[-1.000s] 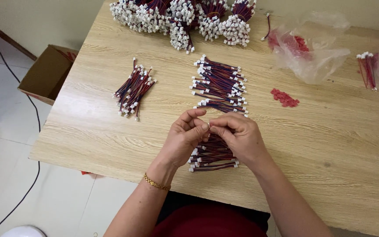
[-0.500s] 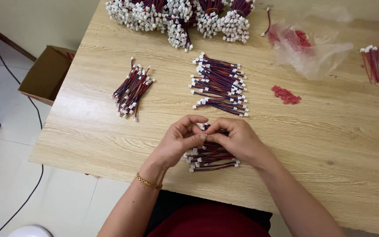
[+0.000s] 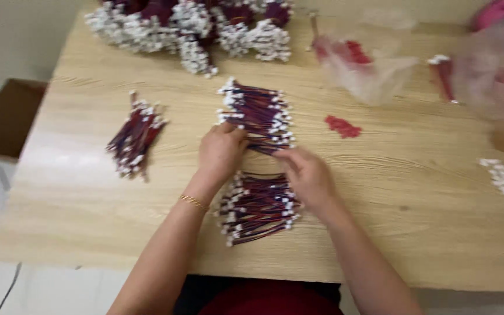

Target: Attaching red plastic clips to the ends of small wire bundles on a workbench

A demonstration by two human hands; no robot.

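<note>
A clear plastic bag with red pieces inside lies far right on the wooden table; a brown cardboard box sits on the floor at left. The middle pile of wires, dark red-blue strands with white plug ends, lies mid-table. The left hand and right hand pinch wires at its near edge, above the near pile of wires

Left hand and right hand touch the middle wire bundle on the wooden table.
</note>
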